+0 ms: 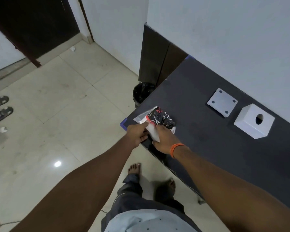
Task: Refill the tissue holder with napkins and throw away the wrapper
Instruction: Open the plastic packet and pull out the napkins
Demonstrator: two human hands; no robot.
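Both hands are on the napkin pack [159,118] at the near corner of the dark table [224,148]. The left hand [137,133] has its fingers pinched on the clear end of the wrapper; the right hand [166,139] lies over the pack, fingers curled onto it. Farther along the table sit the white tissue holder [253,122] and a flat white plate [222,102]. A black bin [141,93] stands on the floor just past the table's edge.
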